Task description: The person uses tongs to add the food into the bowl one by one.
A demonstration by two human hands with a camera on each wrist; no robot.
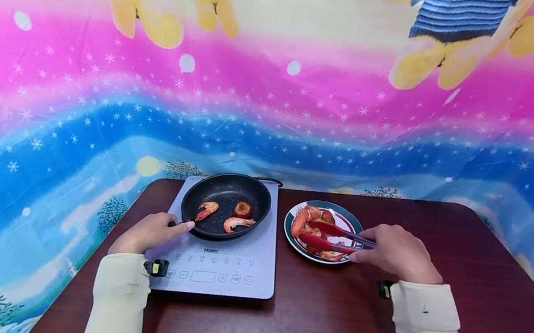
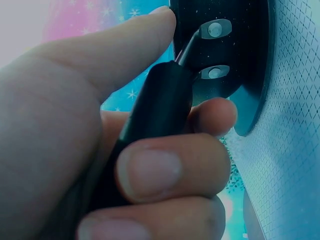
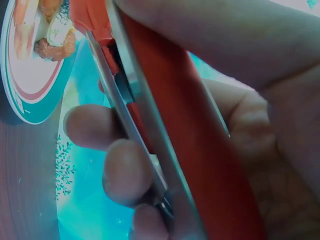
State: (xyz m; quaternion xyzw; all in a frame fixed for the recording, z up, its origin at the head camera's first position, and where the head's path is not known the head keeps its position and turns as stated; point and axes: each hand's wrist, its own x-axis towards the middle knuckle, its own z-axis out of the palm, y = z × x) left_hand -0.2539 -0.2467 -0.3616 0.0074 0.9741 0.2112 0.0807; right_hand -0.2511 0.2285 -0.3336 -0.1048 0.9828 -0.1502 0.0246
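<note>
Head view: left hand (image 1: 151, 234) grips handle (image 2: 160, 100); right hand (image 1: 394, 252) holds tongs (image 1: 322, 245) over plate (image 1: 348, 216) at pan (image 1: 223, 189)'s 3 o'clock. Food (image 1: 299, 222) plated; three pieces (image 1: 243, 210) in pan; seemingly partway.

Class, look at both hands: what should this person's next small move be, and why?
Probably squeeze the tongs gently around a piece of food on the plate: the right hand holds them there with their red tips apart at the pieces, while the left hand grips the pan handle.
</note>
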